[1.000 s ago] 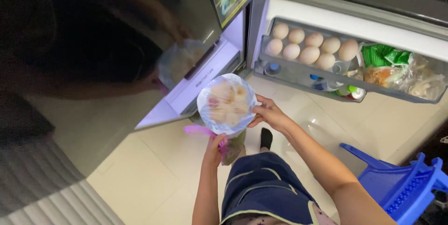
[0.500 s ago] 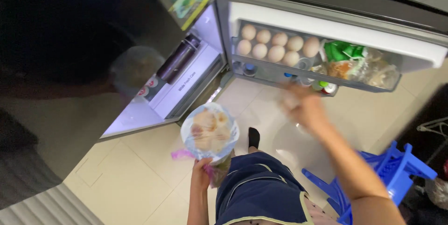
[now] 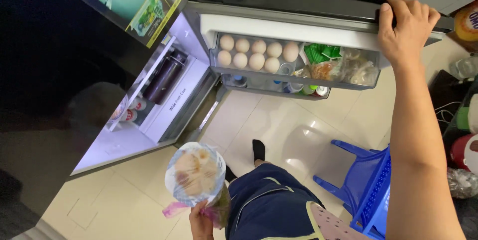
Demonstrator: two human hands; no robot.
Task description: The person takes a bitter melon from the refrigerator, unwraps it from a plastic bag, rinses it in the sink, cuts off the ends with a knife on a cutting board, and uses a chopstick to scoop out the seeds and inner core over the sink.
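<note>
tiled floor (image 3: 279,120); right hand (image 3: 406,28) grips fridge door (image 3: 298,1) (open), left hand (image 3: 200,220) holds bag (image 3: 195,173)

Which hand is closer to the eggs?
Right. The right hand grips the top edge of the fridge door, beside the eggs. The left hand is far below, holding a bag of food.

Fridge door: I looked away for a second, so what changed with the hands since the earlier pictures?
The right hand let go of the plastic bag of food, rose and took hold of the fridge door top edge. The left hand alone keeps its grip on the bag. Eggs unchanged.
</note>
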